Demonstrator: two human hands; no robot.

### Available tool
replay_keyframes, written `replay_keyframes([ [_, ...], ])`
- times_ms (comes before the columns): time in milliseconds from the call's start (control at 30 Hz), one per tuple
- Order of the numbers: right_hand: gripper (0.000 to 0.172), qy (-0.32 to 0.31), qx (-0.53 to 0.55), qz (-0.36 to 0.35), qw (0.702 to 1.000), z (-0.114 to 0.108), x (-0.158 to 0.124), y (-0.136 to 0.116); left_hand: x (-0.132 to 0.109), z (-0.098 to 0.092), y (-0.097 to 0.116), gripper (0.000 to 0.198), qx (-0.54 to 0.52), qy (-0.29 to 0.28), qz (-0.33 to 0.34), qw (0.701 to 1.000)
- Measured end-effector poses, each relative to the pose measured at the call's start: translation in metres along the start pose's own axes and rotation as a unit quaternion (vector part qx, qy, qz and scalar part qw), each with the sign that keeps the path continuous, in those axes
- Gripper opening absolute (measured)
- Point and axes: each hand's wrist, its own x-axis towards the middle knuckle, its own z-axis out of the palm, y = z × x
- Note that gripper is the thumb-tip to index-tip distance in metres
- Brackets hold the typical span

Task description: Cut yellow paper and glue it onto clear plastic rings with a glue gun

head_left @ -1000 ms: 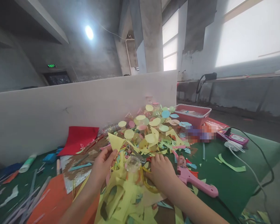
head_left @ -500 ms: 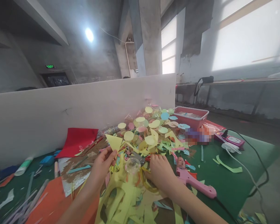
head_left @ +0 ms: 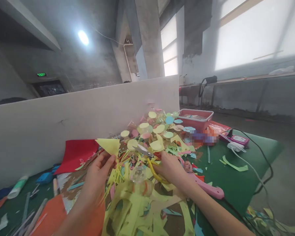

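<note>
Between the thumb and fingers of my left hand (head_left: 102, 170) is a piece of yellow paper (head_left: 109, 145) with a pointed left corner. My right hand (head_left: 170, 168) is closed round the scissors (head_left: 155, 168), which have yellow and red handles. Their blades point left toward the yellow paper, apart from it. Below and between my hands stands a clear plastic cup (head_left: 138, 174). Under it lie yellow paper scraps with round holes cut out (head_left: 130, 206). Thin yellow strips (head_left: 121, 167) lie beside my left fingers.
Clear cups topped with coloured paper discs (head_left: 159, 128) crowd the back. A pink glue gun (head_left: 207, 186) lies right of my right hand, its cord trailing off. A pink basket (head_left: 196, 121), a red sheet (head_left: 76, 154) and a white board (head_left: 88, 111) stand or lie around.
My right hand has raised the scissors, and their blades show more plainly. My left hand has turned the yellow paper and moved it left. The view has shifted slightly.
</note>
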Motion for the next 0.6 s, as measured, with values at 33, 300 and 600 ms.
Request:
replay_keyframes([
  [33,0.032,-0.007,0.035,0.013,0.999,-0.001,0.002,0.000,0.003,0.001,0.002,0.037,0.013,0.000,0.010,1.000],
  [300,0.048,-0.137,0.421,-0.056,0.895,0.005,0.004,0.005,0.030,0.038,0.011,0.043,-0.063,-0.021,0.024,0.997],
  [600,0.051,-0.163,0.460,-0.100,0.867,0.011,0.005,0.002,0.025,0.060,0.000,0.037,-0.077,-0.046,0.022,0.996],
])
